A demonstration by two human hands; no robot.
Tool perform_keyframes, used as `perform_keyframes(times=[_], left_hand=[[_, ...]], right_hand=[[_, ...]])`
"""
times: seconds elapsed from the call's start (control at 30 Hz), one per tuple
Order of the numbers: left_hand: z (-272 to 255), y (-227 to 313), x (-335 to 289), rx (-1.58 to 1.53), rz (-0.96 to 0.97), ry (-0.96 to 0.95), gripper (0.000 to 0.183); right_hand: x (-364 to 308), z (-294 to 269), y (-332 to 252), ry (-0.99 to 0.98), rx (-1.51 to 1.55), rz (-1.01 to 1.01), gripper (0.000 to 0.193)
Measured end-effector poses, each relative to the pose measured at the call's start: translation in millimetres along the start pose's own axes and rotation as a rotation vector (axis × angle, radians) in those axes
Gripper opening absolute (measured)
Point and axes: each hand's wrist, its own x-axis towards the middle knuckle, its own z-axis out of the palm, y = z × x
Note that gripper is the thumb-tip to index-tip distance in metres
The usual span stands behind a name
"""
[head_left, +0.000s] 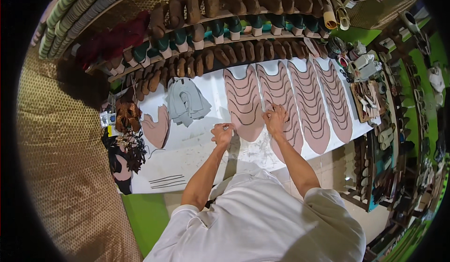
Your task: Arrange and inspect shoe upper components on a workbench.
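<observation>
Pink shoe-upper pieces with dark curved edges lie overlapped in several long columns on the white table. My left hand (222, 134) is closed, thumb and fingers pinched together, beside the lower left edge of the leftmost column (247, 129). Whatever it pinches is too small to make out. Between that column and the second column (286, 142), my right hand (276, 118) has its fingers bent and drawn together at the pink pieces' edges. Its fingertips are partly hidden, and I cannot make out anything in them. Farther right lie the third column (317, 140) and the fourth (343, 133).
Left on the white table (187, 161) are a pale grey stack of cut pieces (199, 107), a pink stack (157, 129) and thin dark strips (167, 181). Racks of brown shoe lasts (225, 55) line the far edge. Tools and containers (365, 67) crowd the right end.
</observation>
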Motion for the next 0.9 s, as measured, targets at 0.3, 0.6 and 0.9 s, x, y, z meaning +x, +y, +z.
perform_keyframes(times=[0.3, 0.6, 0.9], left_hand=[[21.1, 3.3, 21.1, 0.130, -0.019, 0.066, 0.032], [29.6, 4.3, 30.4, 0.221, -0.010, 0.120, 0.028], [30.8, 3.4, 27.3, 0.232, 0.012, 0.145, 0.029]], right_hand=[[20.5, 4.1, -3.5, -0.062, 0.001, 0.006, 0.015], [22.4, 7.9, -1.6, -0.064, -0.060, 0.029, 0.011], [19.4, 5.4, -3.5, -0.054, -0.101, -0.031, 0.023]])
